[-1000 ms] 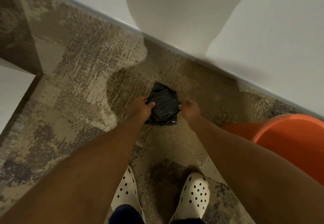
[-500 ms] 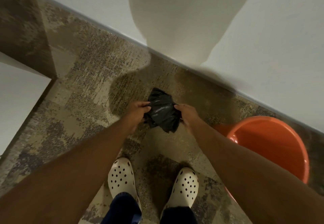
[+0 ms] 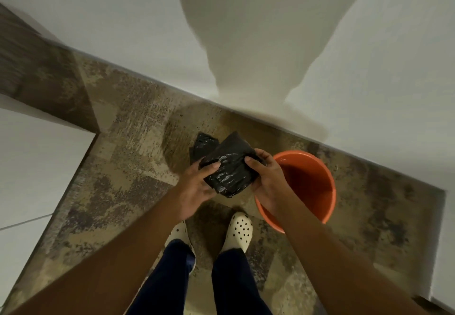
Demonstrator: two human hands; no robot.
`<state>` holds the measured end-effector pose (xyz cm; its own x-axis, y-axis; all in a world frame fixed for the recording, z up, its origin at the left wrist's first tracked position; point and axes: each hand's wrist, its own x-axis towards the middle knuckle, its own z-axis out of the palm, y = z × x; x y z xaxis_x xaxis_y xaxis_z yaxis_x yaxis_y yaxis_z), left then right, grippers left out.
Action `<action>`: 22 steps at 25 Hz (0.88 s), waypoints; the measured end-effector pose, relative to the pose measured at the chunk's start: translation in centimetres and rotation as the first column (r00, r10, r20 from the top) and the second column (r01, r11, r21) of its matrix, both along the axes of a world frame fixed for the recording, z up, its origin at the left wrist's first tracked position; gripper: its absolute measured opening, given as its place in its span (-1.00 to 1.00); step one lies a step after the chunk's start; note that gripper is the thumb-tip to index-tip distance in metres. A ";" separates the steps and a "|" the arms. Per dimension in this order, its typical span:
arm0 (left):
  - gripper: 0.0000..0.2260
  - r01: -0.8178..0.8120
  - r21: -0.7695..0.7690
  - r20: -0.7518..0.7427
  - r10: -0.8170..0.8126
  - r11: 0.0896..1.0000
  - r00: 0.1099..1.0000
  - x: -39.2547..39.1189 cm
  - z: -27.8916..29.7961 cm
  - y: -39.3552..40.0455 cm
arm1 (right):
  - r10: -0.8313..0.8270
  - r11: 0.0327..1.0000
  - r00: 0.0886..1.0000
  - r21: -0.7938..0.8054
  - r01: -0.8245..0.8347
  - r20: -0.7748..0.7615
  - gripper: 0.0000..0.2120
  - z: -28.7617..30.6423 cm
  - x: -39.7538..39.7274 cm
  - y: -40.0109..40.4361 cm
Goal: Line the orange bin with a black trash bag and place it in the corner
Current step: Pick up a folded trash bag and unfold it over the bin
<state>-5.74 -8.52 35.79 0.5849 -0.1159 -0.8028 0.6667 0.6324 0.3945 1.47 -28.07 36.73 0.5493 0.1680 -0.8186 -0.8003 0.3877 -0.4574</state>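
Observation:
A folded black trash bag [image 3: 230, 167] is held above the carpet between both hands. My left hand [image 3: 197, 186] grips its left edge with the thumb on top. My right hand [image 3: 268, 179] grips its right edge. A second small piece of black bag [image 3: 204, 142] lies or hangs just behind it; which one I cannot tell. The orange bin [image 3: 312, 184] stands upright and unlined on the floor to the right, partly hidden by my right forearm.
A white wall [image 3: 123, 19] runs across the far side, with my shadow on it. Another white wall section [image 3: 445, 240] closes the right side, forming a corner beyond the bin. A white panel [image 3: 29, 167] is at left. My feet in white clogs [image 3: 240, 231] stand on patterned carpet.
The bag was picked up off the carpet and raised in both hands. The view tilted and shifted so the whole orange bin came into sight.

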 end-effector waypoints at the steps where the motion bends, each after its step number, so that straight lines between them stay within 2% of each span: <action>1: -0.34 -0.020 -0.112 0.028 0.023 0.994 0.999 -0.1 1.3 -1.2 | -0.037 0.999 0.999 0.017 0.037 0.008 -0.56 1.2 -0.4 -0.8; 3: -0.40 -0.056 -0.200 0.080 0.074 0.978 0.994 0.1 3.6 -3.7 | -0.062 0.997 0.997 -0.041 0.064 0.056 -0.59 3.7 -1.0 -2.4; 4: -0.46 -0.077 -0.211 0.104 0.100 0.974 0.990 0.3 4.4 -4.9 | -0.001 0.981 0.989 -0.190 0.030 0.148 -0.61 4.7 -1.4 -3.0; 5: -0.52 -0.087 -0.201 0.126 0.114 0.976 0.985 0.6 5.2 -6.1 | 0.126 0.905 0.956 -0.425 -0.002 0.265 -0.62 5.6 -1.9 -4.0; 6: -0.57 -0.085 -0.178 0.143 0.111 0.980 0.983 0.9 5.9 -7.3 | 0.297 0.748 0.887 -0.664 0.014 0.354 -0.61 6.5 -2.5 -4.9; 7: -0.58 -0.070 -0.149 0.155 0.093 0.986 0.984 1.2 6.5 -8.2 | 0.469 0.595 0.783 -0.801 0.061 0.408 -0.58 7.1 -3.0 -5.6; 8: -0.58 -0.042 -0.124 0.166 0.062 0.991 0.984 1.3 7.1 -9.0 | 0.604 0.520 0.673 -0.851 0.073 0.427 -0.56 7.6 -3.5 -6.0; 9: -0.59 -0.004 -0.114 0.180 0.024 0.994 0.983 1.4 7.5 -9.7 | 0.689 0.511 0.589 -0.859 0.018 0.422 -0.51 7.8 -4.1 -6.2; 11: -0.61 0.088 -0.122 0.228 -0.058 0.989 0.972 1.3 8.1 -11.0 | 0.759 0.545 0.515 -0.822 -0.166 0.399 -0.41 7.6 -5.2 -6.5; 13: -0.58 0.162 -0.119 0.257 -0.127 0.980 0.958 1.5 8.0 -11.6 | 0.751 0.573 0.532 -0.785 -0.234 0.390 -0.35 6.9 -5.7 -6.6; 15: -0.56 0.213 -0.075 0.249 -0.189 0.974 0.950 2.0 7.7 -11.8 | 0.718 0.600 0.579 -0.765 -0.233 0.387 -0.32 6.3 -5.7 -6.8; 19: -0.48 0.337 0.058 0.159 -0.342 0.940 0.926 2.9 7.5 -12.2 | 0.654 0.612 0.676 -0.763 -0.210 0.339 -0.24 5.9 -6.0 -6.7; 22: -0.57 0.426 0.188 0.173 -0.457 0.885 0.873 3.0 7.1 -13.0 | 0.515 0.710 0.764 -0.692 -0.126 0.389 -0.35 6.2 -6.3 -7.3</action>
<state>-2.71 -21.56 42.86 0.6525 -0.2971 -0.6971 0.7572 0.2195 0.6152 -4.81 -35.37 42.90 0.9163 0.0091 -0.4004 -0.3712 -0.3561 -0.8576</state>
